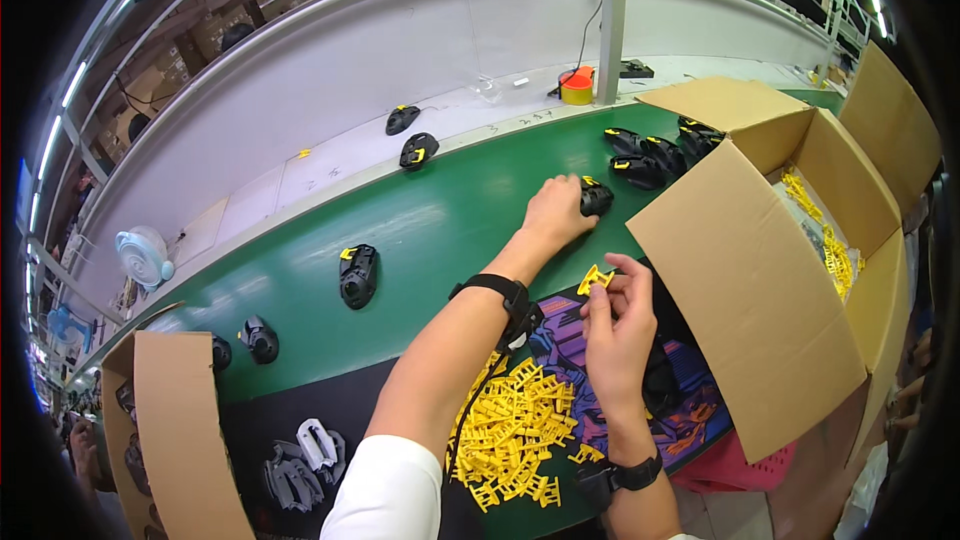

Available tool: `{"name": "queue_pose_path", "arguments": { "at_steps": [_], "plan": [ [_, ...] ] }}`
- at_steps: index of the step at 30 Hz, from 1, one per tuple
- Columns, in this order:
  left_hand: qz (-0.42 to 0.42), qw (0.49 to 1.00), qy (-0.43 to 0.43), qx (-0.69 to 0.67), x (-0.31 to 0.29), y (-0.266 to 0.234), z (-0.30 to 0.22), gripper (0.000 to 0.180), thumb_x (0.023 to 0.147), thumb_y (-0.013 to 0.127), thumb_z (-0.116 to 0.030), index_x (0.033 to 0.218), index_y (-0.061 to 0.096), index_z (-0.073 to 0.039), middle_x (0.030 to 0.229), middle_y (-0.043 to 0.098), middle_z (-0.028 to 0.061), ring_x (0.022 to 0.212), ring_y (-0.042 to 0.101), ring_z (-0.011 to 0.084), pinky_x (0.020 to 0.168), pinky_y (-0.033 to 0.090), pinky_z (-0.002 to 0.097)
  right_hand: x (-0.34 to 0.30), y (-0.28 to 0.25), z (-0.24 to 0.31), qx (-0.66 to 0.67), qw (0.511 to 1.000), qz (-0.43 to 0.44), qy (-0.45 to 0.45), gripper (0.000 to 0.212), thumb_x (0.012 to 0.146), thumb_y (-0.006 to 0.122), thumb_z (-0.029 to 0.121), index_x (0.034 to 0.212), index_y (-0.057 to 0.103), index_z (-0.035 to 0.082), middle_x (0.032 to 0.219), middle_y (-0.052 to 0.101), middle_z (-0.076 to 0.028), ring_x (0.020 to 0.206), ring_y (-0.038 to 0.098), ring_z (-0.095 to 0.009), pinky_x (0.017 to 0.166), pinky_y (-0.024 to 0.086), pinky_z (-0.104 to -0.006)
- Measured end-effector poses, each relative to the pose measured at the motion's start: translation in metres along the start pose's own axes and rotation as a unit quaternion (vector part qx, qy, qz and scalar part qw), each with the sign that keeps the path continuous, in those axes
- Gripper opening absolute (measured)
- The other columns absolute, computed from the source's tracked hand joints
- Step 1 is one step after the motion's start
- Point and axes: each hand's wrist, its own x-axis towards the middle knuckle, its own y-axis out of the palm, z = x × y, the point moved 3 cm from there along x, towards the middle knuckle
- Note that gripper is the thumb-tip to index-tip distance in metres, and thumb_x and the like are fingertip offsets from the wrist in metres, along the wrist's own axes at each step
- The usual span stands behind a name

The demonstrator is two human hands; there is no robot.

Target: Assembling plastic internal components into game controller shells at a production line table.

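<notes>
At far left stands an open brown cardboard box; right of it, curved grey plastic pieces lie on a dark mat. Black plastic shells with yellow tabs sit spaced along the glossy green work surface. A loose heap of bright yellow plastic clips spreads beneath the left forearm. The left hand has fingers and thumb bent around one end of a rounded black shell; how firmly, one cannot tell. The right hand, nearer the body, pinches a single yellow clip between thumb and fingers. The step in hand seems to be handling shell and clip together; the next move calls for steady alignment.
</notes>
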Motion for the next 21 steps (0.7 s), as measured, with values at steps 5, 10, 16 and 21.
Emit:
{"name": "queue_pose_path", "arguments": {
  "at_steps": [5,10,16,21],
  "plan": [
    [-0.102,0.779,-0.218,-0.579,-0.062,-0.065,0.008,0.04,0.091,0.057,-0.035,0.114,0.054,-0.002,0.111,0.066,0.0196,0.101,0.065,0.0324,0.074,0.057,0.0486,-0.001,0.004,0.002,0.166,0.984,0.06,0.028,0.011,0.097,0.063,0.002,0.105,0.059,-0.004,0.092,0.065,-0.006,0.075,0.061,-0.007,0.057,0.045,-0.0209],
    [0.001,0.64,-0.129,-0.757,-0.199,-0.123,-0.023,0.062,0.097,0.038,-0.047,0.144,0.046,-0.007,0.123,0.062,0.0148,0.104,0.063,0.0282,0.089,0.05,0.0466,-0.021,0.012,0.025,0.269,0.94,0.176,0.115,0.012,0.095,0.067,0.004,0.102,0.062,-0.004,0.089,0.066,-0.006,0.07,0.061,-0.008,0.05,0.041,-0.0204],
    [-0.111,0.704,-0.153,-0.685,-0.3,-0.106,-0.019,0.07,0.101,0.045,-0.047,0.157,0.027,-0.01,0.145,0.051,0.0112,0.132,0.052,0.0235,0.107,0.042,0.0389,-0.049,0.038,0.026,0.174,0.913,0.343,0.134,0.012,0.091,0.071,0.007,0.099,0.066,0.0,0.083,0.067,-0.002,0.056,0.051,-0.001,0.046,0.035,-0.0178],
    [-0.105,0.701,-0.109,-0.697,-0.321,-0.099,-0.024,0.086,0.091,0.049,-0.026,0.161,-0.001,-0.011,0.15,0.038,0.0174,0.138,0.044,0.0283,0.116,0.036,0.0417,-0.068,0.054,0.022,0.004,0.942,0.336,0.003,0.017,0.086,0.075,0.006,0.099,0.066,-0.001,0.084,0.072,-0.007,0.079,0.07,-0.01,0.058,0.052,-0.0212]
  ]
}}
